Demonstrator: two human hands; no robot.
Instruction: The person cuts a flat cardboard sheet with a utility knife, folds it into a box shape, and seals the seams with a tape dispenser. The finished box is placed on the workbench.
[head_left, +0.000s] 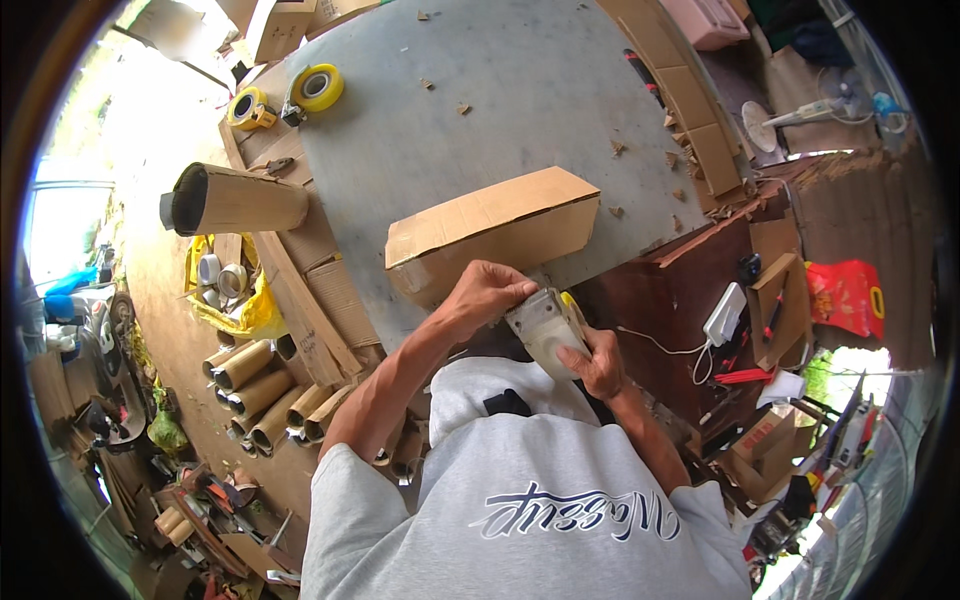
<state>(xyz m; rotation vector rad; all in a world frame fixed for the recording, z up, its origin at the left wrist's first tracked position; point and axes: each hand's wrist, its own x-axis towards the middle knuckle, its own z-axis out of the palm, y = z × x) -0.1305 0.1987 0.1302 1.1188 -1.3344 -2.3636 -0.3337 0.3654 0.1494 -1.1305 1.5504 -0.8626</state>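
Note:
My right hand point(603, 363) is wrapped around a worn off-white hand-held tool point(545, 330) with a yellow part along one side and a plate with small round marks at its far end. Its exact kind does not show. At the tool's upper left corner, the fingers of my left hand point(490, 292) are pressed together; whatever they pinch is too small to make out. Just beyond both hands, a long closed cardboard box point(495, 222) lies on the near edge of the grey tabletop point(480, 110).
Tape dispensers with yellow rolls point(318, 88) stand at the far left, near pliers point(272, 165). Cardboard tubes point(245, 365) are stacked at left below a yellow bag point(250, 315). A red-and-black tool point(643, 75) and scraps lie at right, past a white power strip point(724, 315).

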